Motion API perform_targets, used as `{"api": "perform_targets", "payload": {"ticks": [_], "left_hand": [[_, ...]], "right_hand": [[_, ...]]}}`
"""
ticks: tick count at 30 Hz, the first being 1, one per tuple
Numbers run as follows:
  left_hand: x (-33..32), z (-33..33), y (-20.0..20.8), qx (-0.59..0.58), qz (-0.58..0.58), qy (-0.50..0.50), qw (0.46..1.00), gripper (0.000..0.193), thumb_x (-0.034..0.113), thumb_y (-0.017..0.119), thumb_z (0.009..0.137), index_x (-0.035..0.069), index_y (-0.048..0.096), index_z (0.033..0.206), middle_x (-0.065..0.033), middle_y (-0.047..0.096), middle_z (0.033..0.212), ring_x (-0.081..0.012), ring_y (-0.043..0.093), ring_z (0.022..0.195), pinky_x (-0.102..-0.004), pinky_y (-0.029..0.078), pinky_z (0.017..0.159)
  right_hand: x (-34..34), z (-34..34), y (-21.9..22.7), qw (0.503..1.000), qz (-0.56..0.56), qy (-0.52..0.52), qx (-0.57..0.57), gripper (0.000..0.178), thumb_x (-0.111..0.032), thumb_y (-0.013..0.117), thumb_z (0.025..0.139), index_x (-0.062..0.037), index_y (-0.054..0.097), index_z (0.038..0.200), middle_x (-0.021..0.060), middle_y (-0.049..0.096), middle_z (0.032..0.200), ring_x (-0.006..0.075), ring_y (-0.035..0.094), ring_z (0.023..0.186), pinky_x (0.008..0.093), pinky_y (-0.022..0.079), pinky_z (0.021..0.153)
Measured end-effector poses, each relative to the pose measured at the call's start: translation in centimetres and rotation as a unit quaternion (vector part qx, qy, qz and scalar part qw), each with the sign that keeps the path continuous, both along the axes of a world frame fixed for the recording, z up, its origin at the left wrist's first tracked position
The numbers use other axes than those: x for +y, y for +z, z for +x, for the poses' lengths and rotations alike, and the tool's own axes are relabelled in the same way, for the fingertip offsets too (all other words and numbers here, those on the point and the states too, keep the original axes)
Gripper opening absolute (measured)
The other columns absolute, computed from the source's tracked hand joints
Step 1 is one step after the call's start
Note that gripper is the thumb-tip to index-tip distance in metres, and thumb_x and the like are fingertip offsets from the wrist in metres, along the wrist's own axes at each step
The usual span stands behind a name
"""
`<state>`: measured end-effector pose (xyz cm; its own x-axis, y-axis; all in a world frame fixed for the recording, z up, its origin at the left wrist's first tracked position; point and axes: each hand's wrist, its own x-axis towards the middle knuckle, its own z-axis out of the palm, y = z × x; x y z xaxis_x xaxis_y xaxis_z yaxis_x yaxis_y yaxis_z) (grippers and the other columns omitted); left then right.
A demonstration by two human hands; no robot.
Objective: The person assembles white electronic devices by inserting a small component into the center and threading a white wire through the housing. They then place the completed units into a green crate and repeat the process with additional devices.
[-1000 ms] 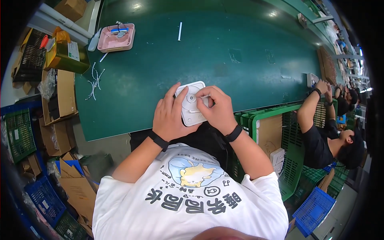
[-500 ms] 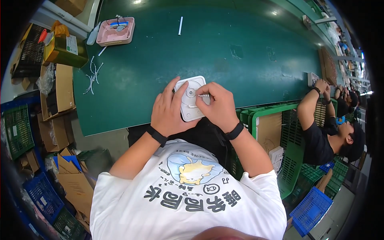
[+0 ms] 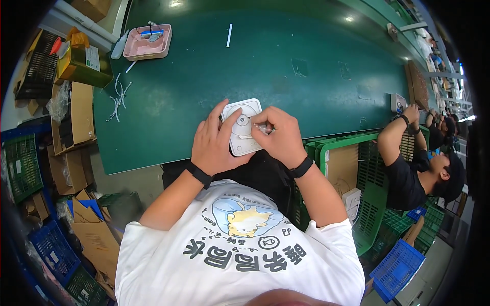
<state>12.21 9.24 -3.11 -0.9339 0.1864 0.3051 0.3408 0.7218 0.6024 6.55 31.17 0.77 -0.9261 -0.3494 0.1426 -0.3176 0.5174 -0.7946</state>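
Observation:
A small white disc-player-like casing (image 3: 243, 145) with a round recess and a central hub is held at the near edge of the green table. My left hand (image 3: 214, 140) grips its left side, with the index finger reaching over the face near the hub. At its right side, my right hand (image 3: 283, 136) is closed in a pinch beside the hub. A small whitish, partly see-through bit shows between those fingers, too small to name.
On the table (image 3: 194, 76) are a pink casing (image 3: 148, 53) with wires, a white strip (image 3: 229, 35) and white cord-like pieces (image 3: 118, 97). Left stand a yellow can (image 3: 76, 66) and cardboard boxes (image 3: 81, 112). Right are a green crate (image 3: 377, 188) and a co-worker (image 3: 408, 173).
The pinched fingers of my right hand have shifted slightly downward beside the hub, and the whitish bit now looks clearer and lower. My left hand keeps its hold on the casing.

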Motion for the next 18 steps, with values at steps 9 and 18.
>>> {"api": "perform_targets", "payload": {"ticks": [9,18], "left_hand": [[-0.1,-0.1,0.1,0.043,-0.01,0.001,0.999,0.105,0.048,0.103,0.073,0.012,0.06,0.162,-0.024,0.05,0.172,-0.0388,0.071,0.116,-0.0499,0.057,0.1],[-0.2,-0.3,1.3,0.011,0.028,-0.009,1.0,0.094,0.045,0.102,0.077,0.013,0.065,0.157,-0.0211,0.056,0.163,-0.0391,0.071,0.119,-0.0497,0.058,0.101]], "right_hand": [[0.0,-0.4,0.0,0.998,-0.048,0.009,0.042,0.018,-0.004,0.088,0.091,-0.0068,0.084,0.108,0.0072,0.08,0.097,0.0155,0.068,0.076,0.0312,0.056,0.07],[-0.9,0.0,0.1,0.996,-0.049,-0.062,-0.043,0.024,-0.006,0.087,0.097,-0.0075,0.082,0.121,0.0065,0.084,0.102,0.015,0.068,0.073,0.0311,0.057,0.07]]}}
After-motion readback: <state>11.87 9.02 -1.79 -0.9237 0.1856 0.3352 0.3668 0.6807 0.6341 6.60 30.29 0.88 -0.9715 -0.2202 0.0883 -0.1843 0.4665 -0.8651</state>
